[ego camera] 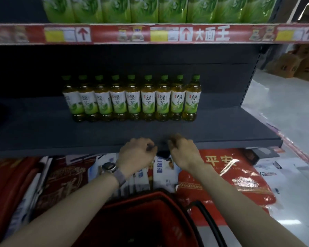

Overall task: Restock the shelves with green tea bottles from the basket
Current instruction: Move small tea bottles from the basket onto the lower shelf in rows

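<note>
The dark grey metal shelf (pixel 43 132) fills most of the view, and everything else sits around it. Above it runs a red price strip with white characters and arrows (pixel 153 33), and above that strip stands a run of green printed cartons (pixel 144 9). Below the shelf lie red and white printed sacks (pixel 227 177), packed against each other. In front of the shelf and lowest of all sits the red plastic basket with a black handle (pixel 150 207); its inside is too dark to tell what it holds.

On the shelf, toward the back and a little right of its middle, nine green tea bottles with green caps and white-and-green labels (pixel 132 100) stand upright in one row, shoulder to shoulder. The shelf's front half is bare.

At the shelf's front edge, in front of the bottle row, the left hand (pixel 136 154) and the right hand (pixel 183 151) hang close to each other, both blurred. Each has its fingers curled loosely inward with no bottle in it. A small dark shape lies between them at the edge; I cannot tell what it is or whether either hand touches it. A round watch on a grey band (pixel 111 168) sits on the left wrist.
</note>
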Demonstrator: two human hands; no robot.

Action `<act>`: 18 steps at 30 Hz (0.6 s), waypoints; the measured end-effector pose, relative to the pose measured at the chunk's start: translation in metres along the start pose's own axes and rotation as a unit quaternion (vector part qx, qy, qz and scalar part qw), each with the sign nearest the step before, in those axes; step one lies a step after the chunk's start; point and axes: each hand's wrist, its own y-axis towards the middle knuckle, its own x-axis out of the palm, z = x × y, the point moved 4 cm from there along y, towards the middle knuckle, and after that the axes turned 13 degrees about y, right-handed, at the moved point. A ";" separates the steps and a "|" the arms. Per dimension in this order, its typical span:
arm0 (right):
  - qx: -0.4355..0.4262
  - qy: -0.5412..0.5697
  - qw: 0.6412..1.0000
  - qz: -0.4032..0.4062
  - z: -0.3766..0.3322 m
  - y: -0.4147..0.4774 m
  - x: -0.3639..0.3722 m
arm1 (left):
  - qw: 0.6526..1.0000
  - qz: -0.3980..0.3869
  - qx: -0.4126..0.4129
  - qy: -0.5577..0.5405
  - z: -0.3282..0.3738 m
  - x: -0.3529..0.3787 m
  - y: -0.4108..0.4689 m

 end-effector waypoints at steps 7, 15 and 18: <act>-0.047 -0.029 0.991 -0.123 0.000 -0.088 0.085 | 0.997 -0.055 -0.025 0.038 -0.053 0.039 -0.107; 0.045 -0.058 0.957 -0.281 0.039 -0.169 0.174 | 0.975 -0.201 -0.094 0.024 -0.119 0.123 -0.182; 0.100 -0.071 0.940 -0.319 0.054 -0.188 0.197 | 0.957 -0.264 -0.124 0.008 -0.150 0.159 -0.198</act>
